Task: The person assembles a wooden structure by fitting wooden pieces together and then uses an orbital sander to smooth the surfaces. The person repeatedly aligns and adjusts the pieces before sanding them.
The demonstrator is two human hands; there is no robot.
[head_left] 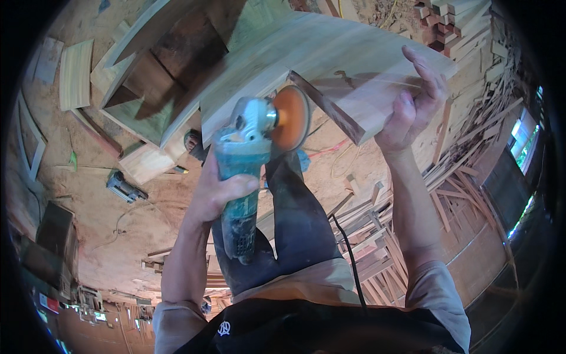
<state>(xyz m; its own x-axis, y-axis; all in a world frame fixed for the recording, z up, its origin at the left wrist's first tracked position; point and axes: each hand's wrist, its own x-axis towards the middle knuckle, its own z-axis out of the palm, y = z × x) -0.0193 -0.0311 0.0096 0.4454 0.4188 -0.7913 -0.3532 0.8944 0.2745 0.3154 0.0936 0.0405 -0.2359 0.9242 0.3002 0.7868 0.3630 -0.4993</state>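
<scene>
My left hand [215, 197] is wrapped round the teal body of an angle grinder [239, 203], held upright in front of my legs. Its orange sanding disc [293, 120] faces right, beside the notched edge of a large pale wooden panel [259, 59]. I cannot tell whether the disc touches the wood. At the panel's right side, my right hand [413, 109] is raised with fingers apart and nothing in it. Its heel is close to the wood; contact is unclear. A dark, narrow edge [327, 106] runs along the notch between the two hands.
An open wooden frame with compartments [144, 88] stands at the far left. A nail gun [125, 187] lies on the dusty floor [112, 242]. Loose wood strips [383, 248] are heaped at the right, and stacked blocks [436, 26] sit far right. A black cable [352, 259] hangs beside my leg.
</scene>
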